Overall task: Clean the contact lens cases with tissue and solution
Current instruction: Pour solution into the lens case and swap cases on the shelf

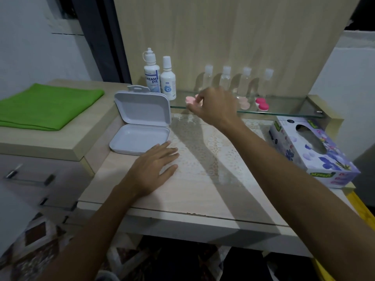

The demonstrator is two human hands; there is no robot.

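My right hand (213,106) reaches to the glass shelf (288,110) and pinches a pale pink contact lens case (190,99) at its left part. Two more cases stand further right on the shelf: a light pink one (244,103) and a bright pink one (262,104). Two white solution bottles (151,72) (168,80) stand at the shelf's left end. My left hand (154,167) lies flat on the table, fingers straight, just right of an open white plastic box (140,126). A purple flowered tissue box (312,151) sits at the right.
Several small clear bottles (226,78) line the back of the shelf against a wooden panel. A folded green cloth (46,106) lies on the raised cabinet at the left. A lace mat (213,147) covers the table's middle. Drawers with metal handles (28,175) are at lower left.
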